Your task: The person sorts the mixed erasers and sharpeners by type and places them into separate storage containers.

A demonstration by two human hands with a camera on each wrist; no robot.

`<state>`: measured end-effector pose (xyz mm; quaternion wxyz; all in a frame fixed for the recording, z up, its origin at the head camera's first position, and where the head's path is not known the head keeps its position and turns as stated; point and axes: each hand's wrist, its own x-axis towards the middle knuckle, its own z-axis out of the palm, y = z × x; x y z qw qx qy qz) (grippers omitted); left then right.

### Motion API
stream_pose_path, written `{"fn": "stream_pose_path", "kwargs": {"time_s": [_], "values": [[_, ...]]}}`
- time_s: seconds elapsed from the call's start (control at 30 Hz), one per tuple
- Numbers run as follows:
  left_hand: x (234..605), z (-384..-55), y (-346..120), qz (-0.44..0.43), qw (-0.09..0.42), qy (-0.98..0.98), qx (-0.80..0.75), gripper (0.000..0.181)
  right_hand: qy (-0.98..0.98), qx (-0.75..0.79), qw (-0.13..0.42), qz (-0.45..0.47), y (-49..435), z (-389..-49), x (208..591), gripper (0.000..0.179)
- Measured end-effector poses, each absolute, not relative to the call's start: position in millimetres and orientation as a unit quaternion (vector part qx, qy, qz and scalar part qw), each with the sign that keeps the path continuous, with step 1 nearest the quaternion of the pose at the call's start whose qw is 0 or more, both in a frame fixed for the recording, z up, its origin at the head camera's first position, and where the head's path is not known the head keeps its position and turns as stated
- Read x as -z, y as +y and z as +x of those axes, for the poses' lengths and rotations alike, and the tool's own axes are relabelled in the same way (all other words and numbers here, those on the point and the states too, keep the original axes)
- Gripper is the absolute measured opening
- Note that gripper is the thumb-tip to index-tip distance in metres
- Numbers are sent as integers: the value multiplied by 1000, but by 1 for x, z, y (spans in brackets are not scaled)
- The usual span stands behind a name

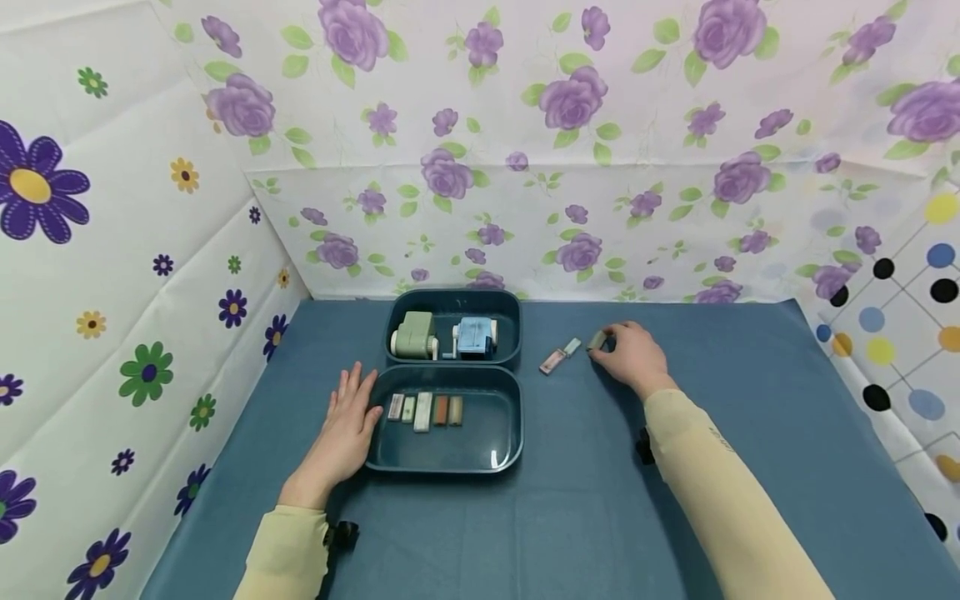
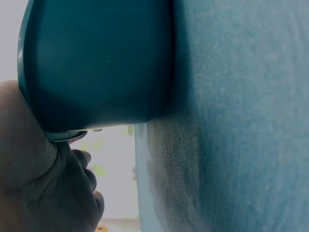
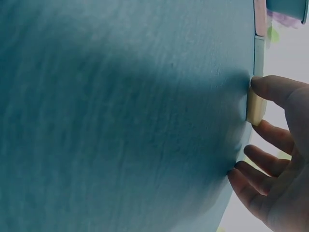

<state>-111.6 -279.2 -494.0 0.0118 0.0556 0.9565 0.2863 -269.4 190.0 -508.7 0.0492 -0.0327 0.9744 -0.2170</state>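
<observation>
My right hand [image 1: 633, 354] pinches a pale greenish-tan eraser [image 1: 597, 340] between thumb and index finger, low at the cloth; its other fingers are spread in the right wrist view. Just left of it, a pinkish eraser [image 1: 552, 361] and a pale green eraser [image 1: 572, 347] lie end to end. My left hand [image 1: 341, 433] rests against the left rim of the front dark teal tray [image 1: 487, 425], fingers extended forward and thumb at the edge. Inside that tray, several erasers stand side by side in a row, among them a white one [image 1: 422, 412] and an orange-brown one [image 1: 441, 410].
Behind the front tray sits a second teal tray [image 1: 444, 308] holding a green crank pencil sharpener [image 1: 415, 335] and a blue one [image 1: 475, 335]. Blue cloth [image 1: 570, 517] covers the table. Flowered sheets [image 1: 517, 208] rise at the back and sides.
</observation>
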Motion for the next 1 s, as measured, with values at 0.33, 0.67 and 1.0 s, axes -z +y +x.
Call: {"fn": "stream_pose_path", "kwargs": {"time_s": [0.33,0.67,1.0], "values": [[492,-112,-280,59,14,955,-291,62,962,268,31,-47,192,-255,509,60],[493,-111,-281,63,15,952,-300,62,953,295,11,-68,181,-233,503,62],[496,-112,-282,64,15,952,-298,61,945,312,7,-99,164,-213,487,62]]}}
